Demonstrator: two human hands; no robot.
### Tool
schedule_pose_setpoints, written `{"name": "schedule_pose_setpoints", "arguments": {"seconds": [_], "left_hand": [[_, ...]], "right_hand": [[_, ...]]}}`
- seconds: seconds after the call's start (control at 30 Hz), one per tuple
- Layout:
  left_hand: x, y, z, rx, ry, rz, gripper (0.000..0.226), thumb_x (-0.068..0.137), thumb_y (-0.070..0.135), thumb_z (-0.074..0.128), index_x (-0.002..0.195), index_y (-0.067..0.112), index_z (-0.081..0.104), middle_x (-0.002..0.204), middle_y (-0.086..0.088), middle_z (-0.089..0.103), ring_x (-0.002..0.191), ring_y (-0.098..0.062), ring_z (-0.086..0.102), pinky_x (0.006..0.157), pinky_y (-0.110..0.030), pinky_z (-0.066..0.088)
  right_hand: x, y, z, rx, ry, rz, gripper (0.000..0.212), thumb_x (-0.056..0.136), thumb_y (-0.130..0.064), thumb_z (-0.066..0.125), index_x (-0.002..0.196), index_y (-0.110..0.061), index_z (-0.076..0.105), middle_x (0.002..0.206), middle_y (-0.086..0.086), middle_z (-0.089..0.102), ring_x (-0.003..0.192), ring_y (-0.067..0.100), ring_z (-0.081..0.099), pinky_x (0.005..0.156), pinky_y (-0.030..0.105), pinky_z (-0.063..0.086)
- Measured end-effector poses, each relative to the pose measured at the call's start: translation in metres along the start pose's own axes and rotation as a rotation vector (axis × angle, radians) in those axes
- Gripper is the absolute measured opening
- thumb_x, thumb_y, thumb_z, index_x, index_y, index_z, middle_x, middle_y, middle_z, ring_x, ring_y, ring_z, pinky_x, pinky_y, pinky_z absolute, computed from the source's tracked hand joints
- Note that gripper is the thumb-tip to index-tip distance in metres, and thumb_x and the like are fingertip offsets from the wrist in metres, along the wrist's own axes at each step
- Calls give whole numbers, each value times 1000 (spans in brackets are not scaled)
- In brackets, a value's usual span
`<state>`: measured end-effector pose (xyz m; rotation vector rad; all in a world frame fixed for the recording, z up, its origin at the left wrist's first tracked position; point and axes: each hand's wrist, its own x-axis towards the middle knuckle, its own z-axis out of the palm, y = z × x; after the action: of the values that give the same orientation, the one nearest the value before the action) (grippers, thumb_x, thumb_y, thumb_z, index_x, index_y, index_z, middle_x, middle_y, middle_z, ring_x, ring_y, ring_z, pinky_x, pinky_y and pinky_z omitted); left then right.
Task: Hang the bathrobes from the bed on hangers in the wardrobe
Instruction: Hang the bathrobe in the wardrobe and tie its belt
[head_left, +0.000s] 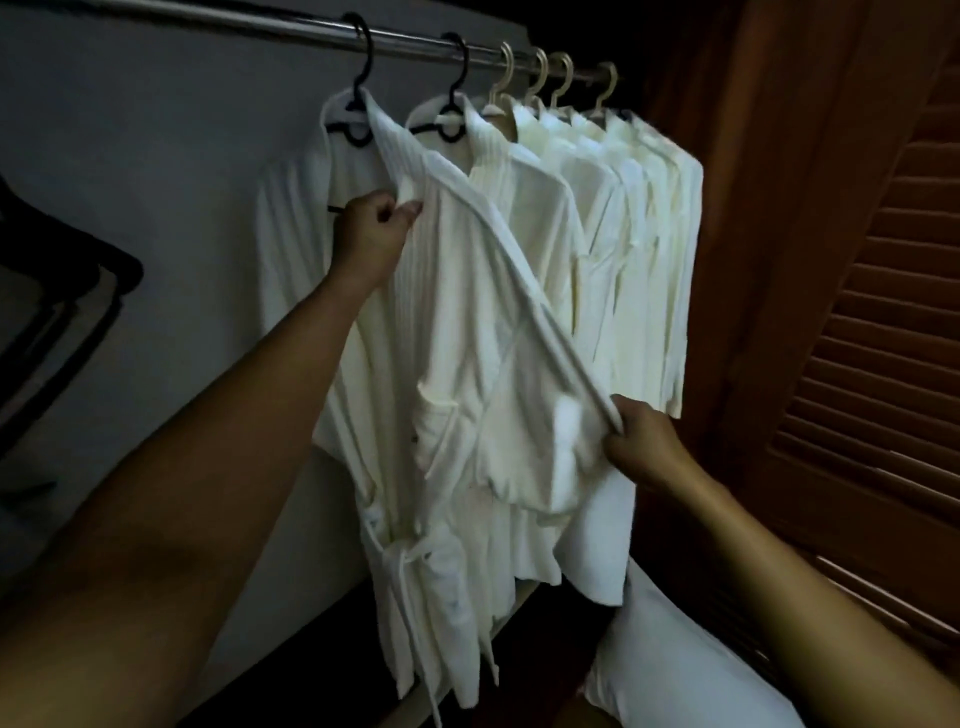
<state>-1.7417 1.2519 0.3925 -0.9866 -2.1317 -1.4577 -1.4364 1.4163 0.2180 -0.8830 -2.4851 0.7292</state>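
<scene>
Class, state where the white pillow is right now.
In the head view, the pillow lies at lower right, below the hanging bathrobes and beside the louvred door.

Nothing readable here, honestly. No legible writing, tag, brand or number on the front robe (467, 312), the hangers (357, 136) or the rail (405, 44). The shot is too dark and soft to make out any print.
</scene>
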Motion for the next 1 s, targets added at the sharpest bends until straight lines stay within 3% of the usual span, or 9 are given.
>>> {"name": "schedule_pose_setpoints", "arguments": {"seconds": [0.13, 0.2, 0.27, 0.37, 0.53, 0.63, 0.73, 0.9, 1.0], "left_hand": [[-22, -2, 5, -76, 90, 4, 23, 92, 26, 61, 106, 9, 64, 98, 0, 65, 87, -11, 59, 73, -22, 43], [-50, -3, 9, -188, 131, 26, 41, 89, 20, 58, 129, 16, 59, 127, 2, 61, 113, -9, 59, 97, -22, 48], [-85, -6, 19, -193, 159, 83, 47, 86, 18, 59, 133, 17, 56, 135, -3, 53, 125, -16, 53, 107, -28, 43], [-141, -4, 38, -174, 108, 201, 39, 85, 13, 62, 124, 12, 61, 127, -9, 56, 122, -22, 51, 104, -33, 43], [-226, 2, 75, -241, -215, 333, 21, 90, 3, 63, 107, 13, 67, 109, 1, 66, 107, -18, 59, 94, -30, 47], [-271, 14, 99, -279, -411, 352, 19, 91, 2, 65, 104, 14, 69, 105, 7, 67, 104, -14, 61, 92, -13, 44], [-312, 31, 123, -318, -621, 320, 17, 93, 7, 65, 105, 18, 70, 107, 7, 69, 104, -7, 58, 87, -2, 36], [-379, 61, 171, -328, -943, 393, 20, 94, 12, 65, 105, 28, 68, 108, 9, 64, 105, -9, 55, 89, -27, 47], [-430, 89, 193, -342, -1135, 401, 18, 96, 16, 63, 107, 29, 67, 109, 9, 61, 108, -12, 55, 86, -21, 44]], "right_hand": [[-14, 12, 11, 1, 36, 70, 27, 73, 2, 54, 94, -12, 63, 85, 7, 63, 82, 31, 60, 63, 35, 44], [-28, 28, 21, -13, 34, 121, 22, 75, 2, 55, 89, -14, 61, 82, 3, 61, 80, 30, 60, 63, 33, 41], [-43, 48, 33, 9, 42, 171, 17, 77, 0, 56, 83, -15, 61, 81, 5, 64, 79, 29, 62, 63, 37, 47], [-68, 71, 46, 46, 72, 245, 23, 81, -3, 62, 82, -26, 65, 81, 0, 68, 79, 23, 64, 68, 36, 49], [-121, 108, 59, 89, 96, 335, 19, 90, -12, 69, 100, -28, 73, 93, -11, 70, 87, 8, 64, 72, 26, 47], [-159, 123, 61, 158, 141, 397, 21, 93, -16, 71, 111, -26, 71, 103, -12, 70, 94, 2, 64, 74, 14, 45], [-206, 135, 52, 198, 240, 478, 21, 91, -15, 72, 106, -29, 71, 102, -15, 70, 93, -2, 64, 78, 14, 47], [-311, 159, 26, 245, 446, 680, 25, 89, -7, 66, 98, -29, 71, 96, -14, 73, 88, 1, 68, 81, 17, 51], [-383, 168, 8, 232, 562, 830, 26, 90, -5, 62, 99, -28, 72, 94, -17, 72, 84, -6, 66, 74, 6, 43]]}}
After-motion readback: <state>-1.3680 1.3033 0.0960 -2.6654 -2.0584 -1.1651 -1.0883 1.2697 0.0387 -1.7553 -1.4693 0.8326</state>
